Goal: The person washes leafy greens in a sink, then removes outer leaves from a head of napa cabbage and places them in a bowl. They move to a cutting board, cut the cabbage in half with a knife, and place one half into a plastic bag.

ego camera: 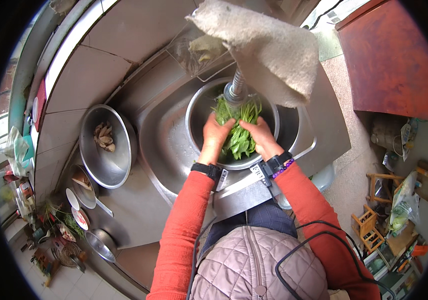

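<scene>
Both of my hands are down in a round metal basin (194, 93) that sits in the stainless steel sink (157, 146). My left hand (216, 133) grips the left side of a bunch of leafy greens (239, 140). Around the right side of the same bunch closes my right hand (262, 137). The stems point away from me and the leaves toward me. Directly over the stems hangs the faucet's flexible spout (236, 90), which hides part of them. A beige cloth (270, 52) draped over the faucet covers the basin's far right side.
Left of the sink, a large metal bowl (124, 165) holds pale food pieces (104, 138). Near it are a handled pan (90, 200), small plates (80, 218) and another metal bowl (101, 243). A wire basket (189, 52) stands behind the sink. Small wooden stools (368, 228) are at right.
</scene>
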A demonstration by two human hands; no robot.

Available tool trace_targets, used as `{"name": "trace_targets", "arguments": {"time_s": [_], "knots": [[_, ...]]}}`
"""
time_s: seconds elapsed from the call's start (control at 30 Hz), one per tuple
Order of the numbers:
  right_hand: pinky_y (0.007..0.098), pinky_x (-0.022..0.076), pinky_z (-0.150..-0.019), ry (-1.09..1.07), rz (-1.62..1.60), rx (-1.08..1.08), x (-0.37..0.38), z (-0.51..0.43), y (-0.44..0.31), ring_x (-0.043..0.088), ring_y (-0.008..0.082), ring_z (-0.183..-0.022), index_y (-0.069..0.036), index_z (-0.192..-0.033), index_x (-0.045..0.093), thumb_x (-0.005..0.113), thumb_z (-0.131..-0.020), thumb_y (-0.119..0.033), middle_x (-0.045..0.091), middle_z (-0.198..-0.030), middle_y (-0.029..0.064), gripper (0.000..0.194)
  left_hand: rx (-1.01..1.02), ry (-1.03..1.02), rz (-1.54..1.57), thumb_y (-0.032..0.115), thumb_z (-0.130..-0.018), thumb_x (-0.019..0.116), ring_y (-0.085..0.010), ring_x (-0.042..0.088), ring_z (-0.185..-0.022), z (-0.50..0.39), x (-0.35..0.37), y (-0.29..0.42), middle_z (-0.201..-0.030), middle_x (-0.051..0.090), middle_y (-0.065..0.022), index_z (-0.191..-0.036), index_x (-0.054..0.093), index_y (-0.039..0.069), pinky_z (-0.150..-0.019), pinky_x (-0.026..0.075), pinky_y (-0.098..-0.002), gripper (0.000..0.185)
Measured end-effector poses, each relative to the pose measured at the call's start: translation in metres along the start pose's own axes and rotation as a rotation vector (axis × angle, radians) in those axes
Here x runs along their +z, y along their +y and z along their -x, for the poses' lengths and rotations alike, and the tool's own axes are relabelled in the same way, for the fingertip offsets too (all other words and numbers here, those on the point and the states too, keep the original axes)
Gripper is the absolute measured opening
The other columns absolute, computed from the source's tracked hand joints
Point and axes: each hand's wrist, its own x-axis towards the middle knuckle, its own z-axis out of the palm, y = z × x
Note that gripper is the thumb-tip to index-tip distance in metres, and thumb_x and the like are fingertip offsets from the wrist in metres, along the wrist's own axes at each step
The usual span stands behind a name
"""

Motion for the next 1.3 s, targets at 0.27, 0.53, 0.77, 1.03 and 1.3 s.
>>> {"name": "trace_targets", "arguments": {"time_s": [0.27,0.53,0.77,1.03,1.3], "knots": [[0.0559,0.0375,-0.098,-0.046,0.161,0.122,-0.008,0.041,-0.058,0.038,0.0245,-0.132,-0.006,-0.148,0.023,0.057,-0.095,-0.027,0.036,-0.146,0.0140,0.067,0.569,-0.070,-0.937,0.021,-0.072,0.076,-0.0457,0.032,-0.131,0.045,-0.021,0.039,-0.142,0.033,-0.0238,-0.137,0.042,0.011,-0.101,0.038,-0.0560,0.073],[0.0415,0.0425,-0.087,-0.020,0.516,0.048,-0.006,0.020,-0.030,0.050,0.0155,-0.106,-0.006,-0.135,0.044,0.052,-0.096,-0.029,0.055,-0.120,0.0052,0.046,0.404,-0.334,-1.319,0.044,-0.081,0.066,-0.0376,0.020,-0.141,0.041,0.002,0.013,-0.151,0.029,-0.0106,-0.143,0.038,0.028,-0.105,0.019,-0.0720,0.070],[0.0523,0.0480,-0.075,-0.006,0.229,0.207,-0.002,0.004,-0.015,0.055,0.0228,-0.106,-0.008,-0.137,0.037,0.051,-0.094,-0.019,0.053,-0.122,0.0078,0.047,0.499,-0.327,-1.155,0.017,-0.075,0.064,-0.0342,0.049,-0.112,0.037,0.008,0.012,-0.112,0.056,-0.0121,-0.115,0.061,0.016,-0.087,0.040,-0.0573,0.040],[0.0341,0.0519,-0.082,0.086,0.254,-0.161,0.009,0.008,-0.029,0.062,0.0225,-0.099,-0.002,-0.125,0.050,0.061,-0.090,-0.018,0.061,-0.111,0.0137,0.040,0.514,-0.063,-0.894,0.042,-0.075,0.071,-0.0408,0.044,-0.121,0.053,-0.008,0.020,-0.127,0.053,-0.0158,-0.134,0.050,0.019,-0.093,0.035,-0.0582,0.066],[0.0447,0.0331,-0.108,0.024,1.310,-0.439,0.010,0.028,-0.028,0.035,0.0477,-0.131,-0.002,-0.138,0.041,0.062,-0.086,-0.019,0.029,-0.143,0.0357,0.058,0.479,-0.477,-0.987,0.036,-0.080,0.069,-0.0423,0.033,-0.134,0.033,-0.018,0.032,-0.145,0.038,-0.0155,-0.132,0.053,0.019,-0.101,0.035,-0.0632,0.057]]}}
